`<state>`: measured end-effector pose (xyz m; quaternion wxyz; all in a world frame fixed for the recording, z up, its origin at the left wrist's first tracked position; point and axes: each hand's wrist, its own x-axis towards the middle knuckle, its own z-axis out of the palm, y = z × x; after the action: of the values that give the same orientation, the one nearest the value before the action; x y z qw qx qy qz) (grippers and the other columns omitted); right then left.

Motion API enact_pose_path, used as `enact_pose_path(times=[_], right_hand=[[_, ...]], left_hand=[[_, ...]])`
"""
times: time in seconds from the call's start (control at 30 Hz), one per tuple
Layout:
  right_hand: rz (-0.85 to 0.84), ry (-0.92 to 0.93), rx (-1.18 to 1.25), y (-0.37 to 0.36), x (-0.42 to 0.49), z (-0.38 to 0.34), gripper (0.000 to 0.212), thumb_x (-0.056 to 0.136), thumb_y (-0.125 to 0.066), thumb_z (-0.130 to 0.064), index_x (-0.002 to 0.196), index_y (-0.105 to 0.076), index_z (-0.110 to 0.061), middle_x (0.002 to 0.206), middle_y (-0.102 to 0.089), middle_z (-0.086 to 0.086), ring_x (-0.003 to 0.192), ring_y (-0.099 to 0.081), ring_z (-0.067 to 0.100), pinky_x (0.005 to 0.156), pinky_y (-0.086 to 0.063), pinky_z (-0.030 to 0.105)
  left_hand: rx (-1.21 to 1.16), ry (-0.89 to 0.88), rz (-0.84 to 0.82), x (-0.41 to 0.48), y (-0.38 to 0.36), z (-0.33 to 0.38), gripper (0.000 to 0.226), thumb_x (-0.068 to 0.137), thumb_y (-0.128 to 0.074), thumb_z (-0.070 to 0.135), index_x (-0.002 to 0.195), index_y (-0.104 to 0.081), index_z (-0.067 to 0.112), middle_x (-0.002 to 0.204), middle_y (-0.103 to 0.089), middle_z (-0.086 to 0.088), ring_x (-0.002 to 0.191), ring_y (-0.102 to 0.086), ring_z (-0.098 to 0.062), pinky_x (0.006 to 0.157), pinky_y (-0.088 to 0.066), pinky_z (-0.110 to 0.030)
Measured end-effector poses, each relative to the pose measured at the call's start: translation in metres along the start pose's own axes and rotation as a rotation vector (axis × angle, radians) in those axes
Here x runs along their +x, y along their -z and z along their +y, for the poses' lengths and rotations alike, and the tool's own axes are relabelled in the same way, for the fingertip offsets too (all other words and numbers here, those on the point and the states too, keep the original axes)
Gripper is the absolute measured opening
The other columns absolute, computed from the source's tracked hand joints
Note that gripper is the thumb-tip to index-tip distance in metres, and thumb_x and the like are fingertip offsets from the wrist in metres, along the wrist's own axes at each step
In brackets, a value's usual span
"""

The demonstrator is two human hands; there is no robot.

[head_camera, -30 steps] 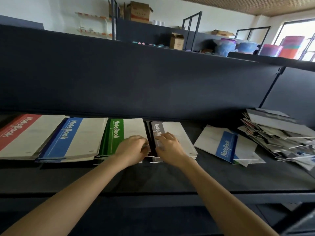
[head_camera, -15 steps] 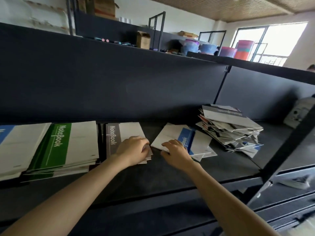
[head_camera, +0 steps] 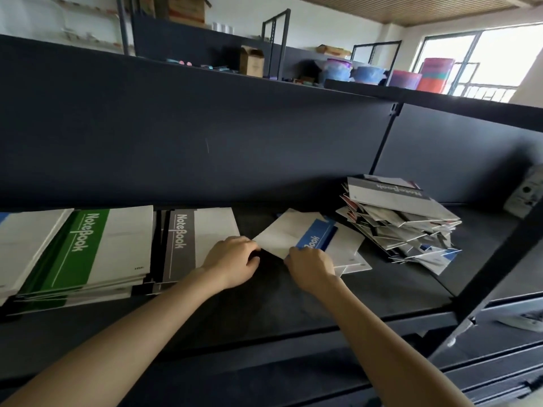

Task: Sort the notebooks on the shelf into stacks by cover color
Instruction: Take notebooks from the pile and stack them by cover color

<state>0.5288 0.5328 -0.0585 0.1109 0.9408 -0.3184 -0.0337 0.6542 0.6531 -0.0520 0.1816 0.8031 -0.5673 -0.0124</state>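
Shelf point(head_camera: 293, 304) loaded with notebooks.
- Green stack point(head_camera: 88, 248) laid flat at left; grey stack point(head_camera: 188, 245) just beside it.
- Blue notebook point(head_camera: 316, 237) laid askew on loose white sheets, between grey stack and jumbled pile point(head_camera: 402, 218) at right.
- Right hand point(head_camera: 311, 267): fingers curled over near edge of blue notebook, which is held.
- Left hand point(head_camera: 232, 261): fingers curled at notebook's left corner; grip cannot be told.
- Plastic tubs point(head_camera: 338, 69) seen on upper shelf, contents hidden.
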Motion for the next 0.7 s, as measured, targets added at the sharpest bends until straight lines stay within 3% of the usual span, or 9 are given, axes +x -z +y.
enact_pose_path(times=[0.37,0.43,0.47,0.53,0.57,0.63,0.7], right_hand=[[0.107,-0.065,0.039,0.001,0.001,-0.009,0.023,0.097,-0.041,-0.01,0.12,-0.043,-0.005,0.108,-0.064,0.016,0.098,-0.063,0.031,0.076,-0.052,0.037],[0.146,-0.088,0.075,0.0,0.0,-0.007,0.042,0.097,-0.038,-0.005,0.137,-0.027,-0.004,0.105,-0.065,0.015,0.094,-0.064,0.03,0.074,-0.052,0.036],[0.17,-0.09,0.095,-0.001,0.0,-0.006,0.058,0.096,-0.038,-0.004,0.147,-0.01,-0.005,0.104,-0.065,0.015,0.091,-0.065,0.029,0.072,-0.052,0.035],[0.2,-0.066,0.166,-0.003,-0.003,-0.003,0.08,0.096,-0.039,-0.003,0.145,0.022,-0.016,0.105,-0.063,0.014,0.086,-0.065,0.026,0.072,-0.052,0.035],[0.201,-0.049,0.206,-0.002,-0.004,-0.001,0.083,0.096,-0.039,-0.003,0.142,0.027,-0.023,0.11,-0.06,0.015,0.087,-0.064,0.028,0.073,-0.052,0.037],[0.186,-0.043,0.287,0.004,-0.007,0.003,0.079,0.095,-0.039,-0.003,0.148,0.013,-0.029,0.121,-0.051,0.017,0.093,-0.062,0.033,0.077,-0.052,0.041],[0.214,-0.094,0.407,0.013,-0.009,0.004,0.068,0.094,-0.04,-0.001,0.15,-0.008,-0.022,0.128,-0.049,0.018,0.1,-0.059,0.036,0.082,-0.051,0.043]], left_hand=[[-0.015,-0.027,0.033,-0.001,0.0,0.002,0.033,0.096,-0.047,0.026,0.128,-0.057,0.018,0.134,-0.052,0.002,0.128,-0.041,-0.014,0.106,-0.034,-0.029],[-0.02,-0.035,0.041,-0.001,0.001,0.002,0.033,0.096,-0.048,0.025,0.127,-0.057,0.018,0.135,-0.051,0.001,0.13,-0.04,-0.014,0.108,-0.033,-0.029],[-0.02,-0.034,0.041,-0.002,0.001,0.002,0.032,0.096,-0.048,0.025,0.127,-0.057,0.018,0.136,-0.05,0.0,0.132,-0.038,-0.015,0.109,-0.032,-0.03],[-0.016,-0.029,0.04,-0.003,0.002,0.002,0.032,0.096,-0.048,0.025,0.127,-0.057,0.019,0.139,-0.048,0.0,0.136,-0.034,-0.016,0.111,-0.03,-0.032],[-0.017,-0.027,0.038,-0.004,0.002,0.002,0.032,0.096,-0.049,0.025,0.127,-0.057,0.019,0.141,-0.046,0.0,0.137,-0.032,-0.017,0.112,-0.029,-0.032],[-0.019,-0.027,0.036,-0.006,0.003,0.003,0.032,0.096,-0.049,0.025,0.127,-0.057,0.019,0.143,-0.044,-0.001,0.138,-0.03,-0.017,0.112,-0.029,-0.032],[-0.023,-0.033,0.038,-0.007,0.005,0.006,0.033,0.096,-0.049,0.025,0.128,-0.056,0.018,0.144,-0.042,-0.002,0.139,-0.028,-0.018,0.112,-0.027,-0.032]])
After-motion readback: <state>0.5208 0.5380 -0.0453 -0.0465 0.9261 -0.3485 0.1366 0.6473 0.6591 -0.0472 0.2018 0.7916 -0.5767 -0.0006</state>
